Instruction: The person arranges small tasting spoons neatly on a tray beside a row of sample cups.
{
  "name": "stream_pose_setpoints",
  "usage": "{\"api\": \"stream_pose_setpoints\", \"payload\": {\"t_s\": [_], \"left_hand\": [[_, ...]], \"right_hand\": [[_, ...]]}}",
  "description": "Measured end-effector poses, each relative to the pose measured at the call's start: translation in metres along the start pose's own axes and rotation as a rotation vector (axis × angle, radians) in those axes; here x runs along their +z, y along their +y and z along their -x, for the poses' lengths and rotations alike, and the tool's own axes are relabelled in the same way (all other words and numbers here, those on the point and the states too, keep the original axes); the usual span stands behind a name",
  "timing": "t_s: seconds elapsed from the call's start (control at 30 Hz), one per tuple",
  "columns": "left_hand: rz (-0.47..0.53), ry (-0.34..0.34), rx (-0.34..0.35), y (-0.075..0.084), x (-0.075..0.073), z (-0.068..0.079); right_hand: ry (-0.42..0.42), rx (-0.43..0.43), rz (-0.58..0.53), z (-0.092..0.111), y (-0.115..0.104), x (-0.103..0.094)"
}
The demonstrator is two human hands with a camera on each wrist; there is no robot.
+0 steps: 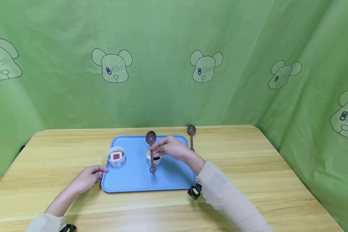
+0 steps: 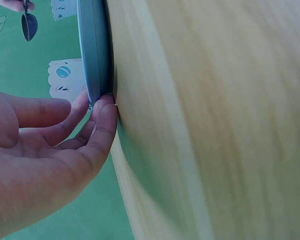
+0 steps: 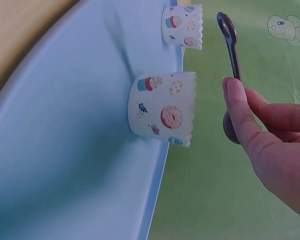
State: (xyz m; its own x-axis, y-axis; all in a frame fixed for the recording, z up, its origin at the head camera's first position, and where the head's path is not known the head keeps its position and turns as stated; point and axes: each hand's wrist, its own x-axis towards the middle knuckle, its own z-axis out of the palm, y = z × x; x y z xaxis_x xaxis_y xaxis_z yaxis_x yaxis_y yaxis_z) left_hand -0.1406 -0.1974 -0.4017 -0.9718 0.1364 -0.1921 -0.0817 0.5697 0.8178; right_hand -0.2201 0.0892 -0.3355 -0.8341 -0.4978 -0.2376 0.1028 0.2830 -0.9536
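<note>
My right hand (image 1: pixel 174 149) pinches the handle of a brown long-handled spoon (image 1: pixel 150 138) with thumb and fingers. The spoon is held above a paper baking cup (image 3: pixel 162 107) with something dark (image 1: pixel 157 158) inside, partly covered by the hand. My left hand (image 1: pixel 87 178) touches the left rim of a blue tray (image 1: pixel 127 183); one finger lies over the rim and others sit at its outer side. Near that hand, at the tray's left edge, stands another paper cup (image 1: pixel 111 164) containing a white block with a red square (image 1: pixel 116 156).
A second brown spoon (image 1: pixel 191 130) lies on the wooden table (image 1: pixel 249 180), just right of the tray's back corner. Green curtains (image 1: pixel 162 96) printed with bear faces hang behind and at the sides.
</note>
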Motion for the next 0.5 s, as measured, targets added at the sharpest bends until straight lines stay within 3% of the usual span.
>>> {"api": "stream_pose_setpoints", "payload": {"t_s": [0.5], "left_hand": [[-0.008,-0.001,0.007,-0.001,-0.002,-0.002]], "right_hand": [[0.032,0.025,0.035,-0.014,-0.008,0.027]]}}
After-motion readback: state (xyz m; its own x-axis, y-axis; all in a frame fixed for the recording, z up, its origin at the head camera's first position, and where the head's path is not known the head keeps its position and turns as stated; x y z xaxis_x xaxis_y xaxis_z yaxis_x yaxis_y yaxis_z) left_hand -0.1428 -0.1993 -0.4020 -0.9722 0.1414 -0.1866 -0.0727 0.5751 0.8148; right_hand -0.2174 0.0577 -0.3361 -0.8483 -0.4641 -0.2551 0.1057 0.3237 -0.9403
